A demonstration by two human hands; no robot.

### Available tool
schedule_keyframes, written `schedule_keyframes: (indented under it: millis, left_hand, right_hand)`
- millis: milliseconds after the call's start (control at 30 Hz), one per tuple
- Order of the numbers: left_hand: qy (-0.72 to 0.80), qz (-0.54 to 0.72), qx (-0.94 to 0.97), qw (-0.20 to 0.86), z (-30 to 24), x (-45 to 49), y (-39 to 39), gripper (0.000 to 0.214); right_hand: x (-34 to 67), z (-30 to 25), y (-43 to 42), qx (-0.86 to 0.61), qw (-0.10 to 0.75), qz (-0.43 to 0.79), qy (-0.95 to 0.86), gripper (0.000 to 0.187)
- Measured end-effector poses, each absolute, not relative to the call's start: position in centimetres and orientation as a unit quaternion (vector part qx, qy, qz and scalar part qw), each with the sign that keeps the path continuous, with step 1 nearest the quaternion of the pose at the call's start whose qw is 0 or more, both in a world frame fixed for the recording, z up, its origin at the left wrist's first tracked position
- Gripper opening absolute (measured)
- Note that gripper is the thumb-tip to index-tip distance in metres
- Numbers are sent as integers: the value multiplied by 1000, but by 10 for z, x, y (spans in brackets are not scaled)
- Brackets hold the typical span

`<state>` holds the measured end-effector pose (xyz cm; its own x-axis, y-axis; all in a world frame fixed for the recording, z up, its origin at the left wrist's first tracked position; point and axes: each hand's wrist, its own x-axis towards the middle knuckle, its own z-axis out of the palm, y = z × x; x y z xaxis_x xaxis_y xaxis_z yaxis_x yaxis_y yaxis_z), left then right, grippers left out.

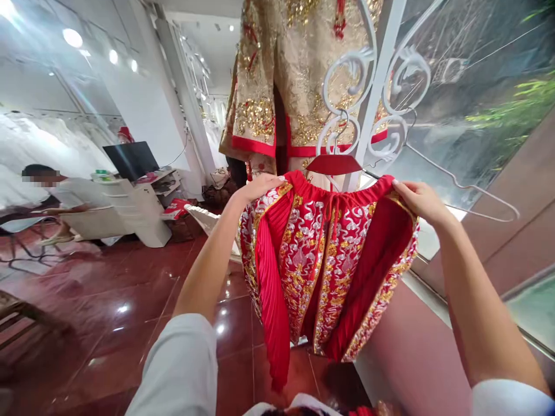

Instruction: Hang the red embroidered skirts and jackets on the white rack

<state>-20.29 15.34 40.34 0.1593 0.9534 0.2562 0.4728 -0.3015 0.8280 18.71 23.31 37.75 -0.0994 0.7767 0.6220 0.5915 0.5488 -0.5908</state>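
1. The left hand (260, 188) is curled shut over one end of the red skirt's (325, 266) waistband, just in front of the white scrollwork stand (377, 86).
2. The right hand (418, 199) grips the other end, fingers closed on the cloth, so the waistband is stretched between the hands.
3. The skirt hangs free below them (pleats and gold-and-silver embroidery facing the camera).
4. A red hanger (333, 164) hooks on the stand just above the waistband.
5. A gold embroidered jacket (277, 86) hangs behind the stand, and a wire hanger (477, 196) is to its right.
6. A seated person (65, 190) is well to the stand's left.
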Motion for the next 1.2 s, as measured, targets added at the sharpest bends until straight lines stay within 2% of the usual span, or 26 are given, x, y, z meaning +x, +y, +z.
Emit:
schedule_keyframes:
  millis: [67,133,200,267,333,400,467,500,567,633,667,800,933,1033,1133,1200]
  left_hand:
    - [513,415,691,294,400,-203,159,38]
    - [526,394,692,298,399,-203,162,36]
    - [547,383,701,250,397,-201,162,35]
    - [576,422,692,104,388,-193,156,36]
    - [589,477,646,-89,368,-180,144,36]
    - [584,508,585,-242,338,-166,128,47]
    - [595,500,542,-320,307,-156,112,61]
    - [608,491,522,-340,293,-154,106,61]
    - [642,466,495,-354,275,-157,98,44]
    - [670,431,498,-343,268,-164,93,24]
    - [676,411,515,-330,267,-167,92,21]
    - [668,345,597,-278,269,-164,96,25]
    - [708,303,587,-248,266,-144,118,22]
    - [698,354,583,-217,259,-138,126,20]
    - [601,492,586,-231,246,-153,112,19]
    - [559,596,512,-265,237,-175,101,18]
  right_hand:
    - [181,377,229,-482,482,100,-725,39]
    - [178,379,227,-512,462,163,-706,40]
    - [177,380,226,-526,434,231,-694,42]
    - [177,373,225,-499,480,218,-688,42]
    - [175,356,222,-440,570,143,-679,43]
    - [174,332,216,-389,624,48,-676,47]
    - [175,310,209,-377,608,-31,-698,62]
    - [176,301,207,-382,585,-60,-713,69]
    - [180,289,202,-403,545,-89,-729,66]
    - [182,283,198,-429,532,-93,-724,56]
    - [182,280,197,-439,535,-94,-716,56]
    - [168,265,193,-445,579,-120,-672,63]
    - [148,254,198,-449,598,-134,-651,70]
    - [144,248,197,-438,597,-128,-660,67]
    - [157,231,186,-415,610,-104,-667,55]
    - [176,213,185,-429,651,-72,-623,48]
